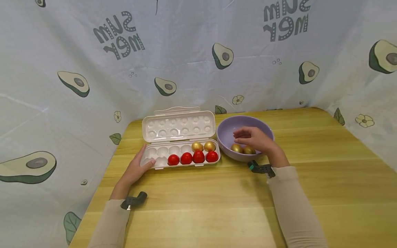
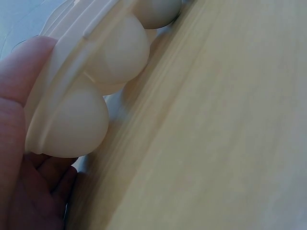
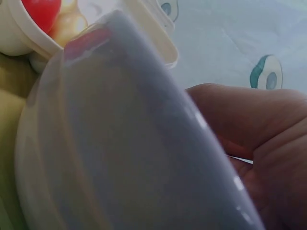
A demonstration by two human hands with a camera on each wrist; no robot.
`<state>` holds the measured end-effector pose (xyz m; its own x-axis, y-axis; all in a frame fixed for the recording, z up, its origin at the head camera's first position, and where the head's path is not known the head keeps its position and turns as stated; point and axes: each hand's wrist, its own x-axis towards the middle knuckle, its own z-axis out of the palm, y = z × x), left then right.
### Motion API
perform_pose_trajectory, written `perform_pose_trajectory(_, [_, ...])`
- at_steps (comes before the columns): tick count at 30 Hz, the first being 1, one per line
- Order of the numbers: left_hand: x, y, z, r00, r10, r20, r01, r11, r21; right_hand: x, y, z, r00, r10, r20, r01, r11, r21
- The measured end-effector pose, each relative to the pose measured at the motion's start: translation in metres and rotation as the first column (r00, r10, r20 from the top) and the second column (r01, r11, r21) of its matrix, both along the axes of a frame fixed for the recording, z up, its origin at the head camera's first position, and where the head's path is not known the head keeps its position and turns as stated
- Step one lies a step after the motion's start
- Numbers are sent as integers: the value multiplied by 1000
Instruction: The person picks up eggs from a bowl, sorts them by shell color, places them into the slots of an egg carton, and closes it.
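Note:
A white plastic egg carton (image 1: 163, 151) lies with its lid thrown back. Along its front row sit several red eggs (image 1: 186, 158), and two gold eggs (image 1: 203, 146) fill the right end of the back row. My left hand (image 1: 135, 170) grips the carton's left end, thumb (image 2: 29, 64) over the rim and fingers curled beneath. To the carton's right stands a purple bowl (image 1: 227, 129) with two gold eggs (image 1: 243, 149) inside. Above these eggs hovers my right hand (image 1: 254, 138), fingers loosely bent, with nothing visible in it. The bowl's wall partly hides that hand in the right wrist view.
Carton and bowl stand side by side near the back of the wooden table (image 1: 198, 203). Behind the table hangs an avocado-print cloth (image 1: 186, 69). The raised carton lid (image 1: 179, 126) leans back toward it.

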<state>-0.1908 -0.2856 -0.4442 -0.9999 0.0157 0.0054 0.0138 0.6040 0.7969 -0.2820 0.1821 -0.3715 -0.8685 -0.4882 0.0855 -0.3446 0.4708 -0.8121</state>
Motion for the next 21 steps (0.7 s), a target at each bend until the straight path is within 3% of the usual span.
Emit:
perform_pose_trajectory(6, [-1, -1, -1, 1000, -3, 7, 3, 1000, -5, -1, -3, -1, 1000, 11, -1, -11, 994, 110])
perform_pose_trajectory(12, [-3, -2, -2, 1000, -4, 5, 4, 1000, -14, -1, -4, 0, 999, -27, 30, 18, 969, 245])
perform_pose_trajectory(21, [-2, -2, -2, 1000, 0, 8, 0, 1000, -13, -2, -7, 1, 999, 3, 40, -15, 958, 286])
